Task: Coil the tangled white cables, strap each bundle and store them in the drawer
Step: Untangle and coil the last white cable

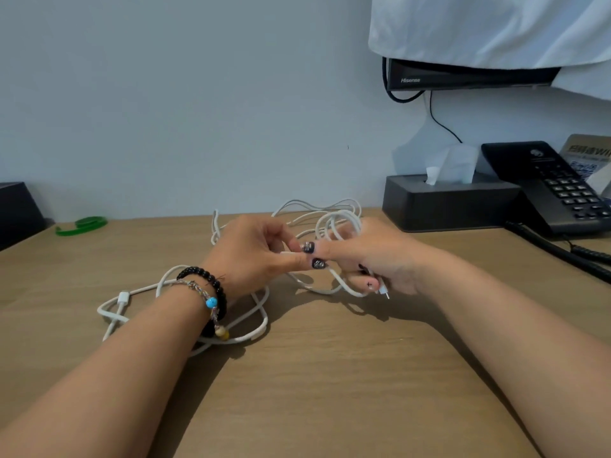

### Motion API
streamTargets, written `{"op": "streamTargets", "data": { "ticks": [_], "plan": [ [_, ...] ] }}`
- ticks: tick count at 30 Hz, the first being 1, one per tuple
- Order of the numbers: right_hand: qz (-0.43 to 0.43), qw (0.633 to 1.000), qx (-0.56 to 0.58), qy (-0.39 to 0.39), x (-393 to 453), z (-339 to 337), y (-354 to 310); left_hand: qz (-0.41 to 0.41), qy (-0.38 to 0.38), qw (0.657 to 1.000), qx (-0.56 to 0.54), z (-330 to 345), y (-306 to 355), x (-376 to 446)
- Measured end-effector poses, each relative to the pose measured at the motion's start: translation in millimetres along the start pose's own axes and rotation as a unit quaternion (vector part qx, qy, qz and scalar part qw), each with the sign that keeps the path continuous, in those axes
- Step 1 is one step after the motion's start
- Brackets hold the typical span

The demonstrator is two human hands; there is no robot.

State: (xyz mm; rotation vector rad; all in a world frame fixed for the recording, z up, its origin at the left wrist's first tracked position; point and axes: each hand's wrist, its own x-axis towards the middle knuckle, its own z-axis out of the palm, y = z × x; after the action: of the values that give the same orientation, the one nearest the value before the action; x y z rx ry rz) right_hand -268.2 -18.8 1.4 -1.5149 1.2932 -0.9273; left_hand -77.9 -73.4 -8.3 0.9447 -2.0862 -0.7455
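Your left hand (251, 256) and right hand (373, 259) meet above the middle of the wooden bench (330, 375), fingertips almost touching. The left grip is closed: thumb and forefinger pinch a short run of white cable (287, 254) between them. The right grip is curled round a small coil of loops (334, 223) of the same cable, which stands up behind your fingers, and a plug end (385, 292) pokes out below your little finger. The rest of the tangled white cables (258, 325) lies loose on the bench, under and to the left of your left wrist, with a white connector (123, 297) near the far left loop; more strands trail behind your hands toward the wall. A green strap (82, 225) lies at the back left of the bench, well apart from the cables. At the back right stand a dark tissue box (446, 206) and, just beside it, a black telephone (555, 190). No drawer shows in this view
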Motion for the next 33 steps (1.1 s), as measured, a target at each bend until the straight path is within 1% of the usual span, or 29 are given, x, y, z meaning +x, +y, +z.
{"op": "streamTargets", "data": {
  "ticks": [1, 3, 5, 8, 10, 13, 15, 17, 19, 21, 23, 25, 26, 28, 29, 31, 33],
  "plan": [
    [0.001, 0.999, -0.043, -0.006, -1.3, -0.1, -1.0, -0.009, -0.003, 1.000, 0.010, -2.8, -1.4, 0.6],
    [0.012, 0.997, -0.078, -0.024, -2.9, -1.7, -2.4, -0.005, -0.012, 1.000, 0.015, -7.4, -2.1, 0.1],
    [0.034, 0.996, -0.072, -0.050, -4.0, -4.1, -2.8, 0.010, -0.026, 1.000, -0.001, -9.4, -1.2, -0.8],
    [0.048, 0.992, -0.067, -0.095, -5.4, -5.9, -2.8, 0.020, -0.036, 0.997, -0.059, -9.3, 2.6, -2.6],
    [0.047, 0.990, -0.088, -0.101, -7.5, -5.3, -4.2, 0.022, -0.032, 0.995, -0.089, -8.2, 3.4, -2.9],
    [0.038, 0.988, -0.128, -0.083, -8.1, -1.6, -5.9, 0.029, -0.026, 0.991, -0.126, -3.6, 4.5, -3.3],
    [0.033, 0.983, -0.175, -0.041, -5.9, 0.8, -5.8, 0.028, -0.013, 0.989, -0.145, 0.0, 4.4, -1.9],
    [0.025, 0.978, -0.208, 0.006, -3.7, 2.1, -5.8, 0.023, 0.002, 0.990, -0.136, 1.4, 3.5, -0.2],
    [0.011, 0.978, -0.202, 0.043, -1.9, 3.9, -5.8, 0.018, -0.001, 0.995, -0.098, 0.3, 1.7, 0.5],
    [-0.005, 0.984, -0.151, 0.091, 0.0, 3.4, -6.0, 0.008, -0.005, 1.000, -0.030, -2.4, -0.6, 1.1],
    [-0.028, 0.987, -0.045, 0.149, 2.3, -0.6, -6.8, 0.000, 0.009, 1.000, 0.021, -5.8, -4.4, 2.9],
    [-0.055, 0.974, 0.083, 0.201, 6.0, -7.5, -6.3, -0.001, 0.032, 0.999, 0.035, -8.8, -5.7, 4.7],
    [-0.064, 0.965, 0.134, 0.216, 7.7, -10.9, -6.1, -0.001, 0.041, 0.999, 0.032, -9.9, -5.9, 5.4],
    [-0.074, 0.952, 0.210, 0.208, 11.0, -13.8, -5.8, 0.001, 0.051, 0.998, 0.024, -9.8, -4.5, 5.6],
    [-0.079, 0.947, 0.248, 0.191, 11.5, -13.1, -5.8, 0.004, 0.055, 0.998, 0.023, -8.9, -3.5, 5.1],
    [-0.082, 0.922, 0.347, 0.150, 11.2, -10.2, -6.1, 0.015, 0.066, 0.997, 0.021, -6.3, -1.9, 4.1],
    [-0.077, 0.909, 0.389, 0.129, 9.9, -7.7, -5.9, 0.029, 0.085, 0.996, 0.020, -3.7, 0.1, 3.3]
  ]
}}
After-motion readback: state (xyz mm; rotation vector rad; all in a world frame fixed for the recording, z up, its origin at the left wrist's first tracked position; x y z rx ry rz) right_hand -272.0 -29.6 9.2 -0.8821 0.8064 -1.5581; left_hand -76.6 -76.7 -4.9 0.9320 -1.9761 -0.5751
